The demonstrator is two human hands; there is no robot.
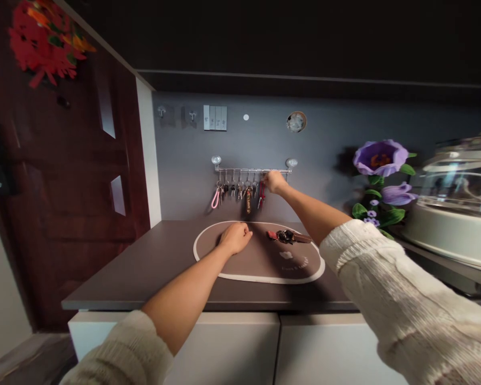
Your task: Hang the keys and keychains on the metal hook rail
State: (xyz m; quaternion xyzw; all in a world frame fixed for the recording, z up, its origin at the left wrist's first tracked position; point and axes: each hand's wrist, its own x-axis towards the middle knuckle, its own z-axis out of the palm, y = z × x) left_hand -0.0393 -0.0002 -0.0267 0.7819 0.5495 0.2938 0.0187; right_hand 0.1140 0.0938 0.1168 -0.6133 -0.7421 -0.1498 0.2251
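Note:
My right hand (pixel 275 182) is raised to the right part of the clear key rack (pixel 244 170) on the wall. Its fingers are pinched at the top of keys with a red strap (pixel 262 193); the exact grip is hidden. Several other keys hang to the left, among them one with a pink loop (pixel 215 199) and one with a brown tag (pixel 248 201). Below, my left hand (pixel 236 238) rests on the brown oval mat (pixel 260 270), fingers curled, with nothing seen in them. A bunch of keys with a brown leather piece (pixel 286 236) lies on the mat, right of this hand.
Purple flowers (pixel 380 158) and a white appliance with a clear dome (pixel 457 230) stand at the right. A dark cabinet (pixel 304 40) overhangs the counter (pixel 144 267). At the left is a dark red door (pixel 72 214) with a red decoration (pixel 44 43).

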